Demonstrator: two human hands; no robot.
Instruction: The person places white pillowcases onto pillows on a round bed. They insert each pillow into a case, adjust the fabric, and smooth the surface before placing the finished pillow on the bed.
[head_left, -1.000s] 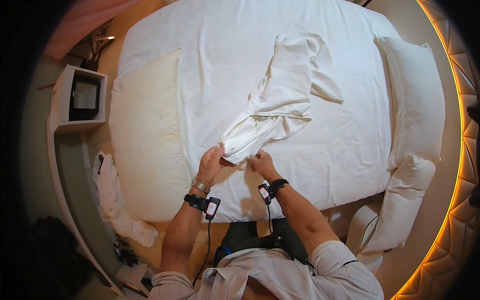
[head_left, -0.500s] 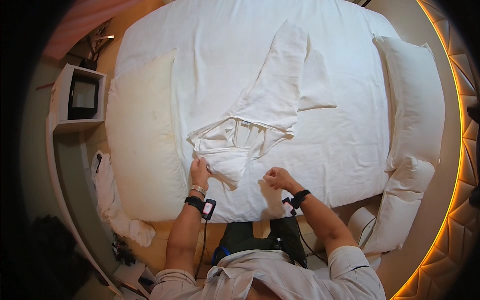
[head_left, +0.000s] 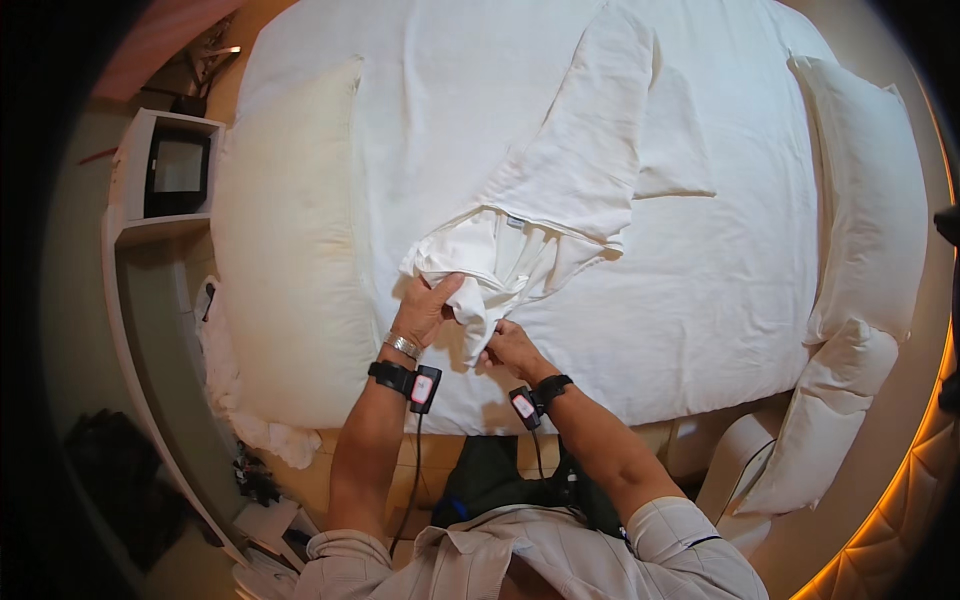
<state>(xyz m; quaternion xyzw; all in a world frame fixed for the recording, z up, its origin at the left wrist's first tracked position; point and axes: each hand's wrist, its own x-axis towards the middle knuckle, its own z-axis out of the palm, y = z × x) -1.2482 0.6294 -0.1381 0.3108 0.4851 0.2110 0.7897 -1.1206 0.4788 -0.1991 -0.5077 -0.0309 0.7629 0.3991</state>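
A white cloth garment [head_left: 575, 170] lies on the bed, its long part stretching away from me and a small label [head_left: 514, 222] inside its gaping near opening. My left hand [head_left: 422, 308] is closed on the left side of that opening, with the thumb on top of the cloth. At the bunched lower fold, my right hand [head_left: 510, 347] grips the cloth with bent fingers, partly hidden by it. Each wrist wears a black strap with a small device.
White bedding [head_left: 700, 290] covers the bed. A long cream pillow [head_left: 285, 250] lies along its left side, and white pillows [head_left: 865, 190] line the right. Left of the bed are a white shelf unit [head_left: 135, 232] and a crumpled white cloth [head_left: 225, 370]. Cables hang from both wrist devices.
My right hand has moved left and taken hold of the garment's lower fold. My left hand has gone farther onto the opening, and the near cloth is now bunched. The view has shifted slightly.
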